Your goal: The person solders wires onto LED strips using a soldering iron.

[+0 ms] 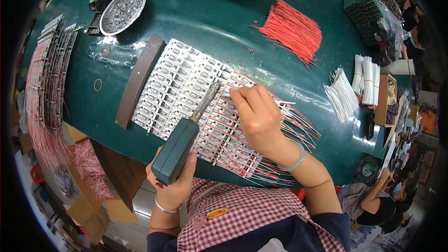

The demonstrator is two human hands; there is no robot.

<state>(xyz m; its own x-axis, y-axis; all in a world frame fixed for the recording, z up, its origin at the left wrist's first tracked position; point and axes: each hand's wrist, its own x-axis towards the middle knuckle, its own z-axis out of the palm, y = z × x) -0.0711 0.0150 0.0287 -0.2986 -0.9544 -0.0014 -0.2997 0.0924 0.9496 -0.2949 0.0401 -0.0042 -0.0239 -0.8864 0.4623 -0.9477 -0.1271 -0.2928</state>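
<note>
My left hand (173, 186) is wrapped round the body of a dark green soldering gun (175, 148). The gun's grey, crusted tip (208, 97) points up and right over a block of small white parts with metal contacts (179, 77), laid in rows. Just right of the tip, my right hand (257, 116) is closed in a pinch over the block's far right rows. A thin white wire (287, 102) runs out from behind that hand; its other end at the fingertips is mostly hidden. Red and white wires (298, 128) trail rightward from the rows on that side.
A dark bar (140, 81) lies along the block's left edge. Beyond it stands a metal bowl of silvery bits (123, 12). Bundles of red wires (294, 30) and white wires (341, 95) lie to the right. Wired stacks (46, 74) sit far left; a small fan (368, 168) stands right.
</note>
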